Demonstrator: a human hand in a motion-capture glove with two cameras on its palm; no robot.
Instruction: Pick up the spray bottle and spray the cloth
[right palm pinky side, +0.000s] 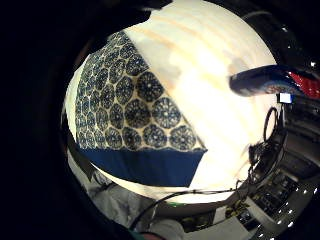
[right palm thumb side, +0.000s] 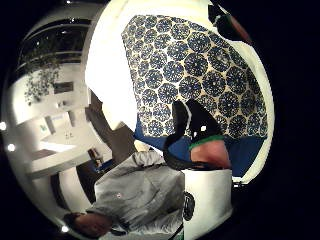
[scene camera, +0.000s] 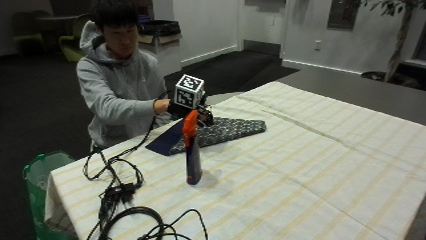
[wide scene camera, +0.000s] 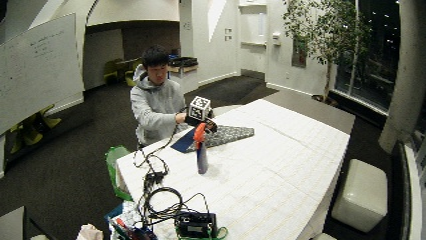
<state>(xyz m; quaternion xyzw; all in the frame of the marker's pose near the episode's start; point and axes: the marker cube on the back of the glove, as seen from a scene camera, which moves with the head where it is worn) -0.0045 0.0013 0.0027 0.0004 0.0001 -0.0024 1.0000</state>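
The spray bottle (scene camera: 192, 152) stands upright on the tabletop (scene camera: 319, 165), near the edge where the person sits and a little in from it. Its body is dark blue and its trigger head is orange-red. Nothing touches it. In the little-finger-side palm view, the bottle (right palm pinky side: 270, 81) shows as a blue and red shape at the rim, apart from the cloth.

The cloth (scene camera: 216, 132) lies flat on the tabletop just behind the bottle, closer to the person's edge. It is folded, with a patterned top of dark blue rosettes on a pale ground and a plain dark blue part showing at the side towards the person. The thumb-side palm view looks down on the same cloth (right palm thumb side: 200, 75), which fills much of that view.

The gloved right hand (scene camera: 190, 111) hangs above the cloth, on the person's side of the bottle and level with its orange head, apart from both. Whether the grip is wide or narrow cannot be told; it holds nothing that can be seen.

The tabletop carries a pale cloth cover with faint yellow stripes. Black cables (scene camera: 123, 200) coil on it near the corner in front of the bottle. The person (scene camera: 120, 80) in a grey hooded top sits at the edge.
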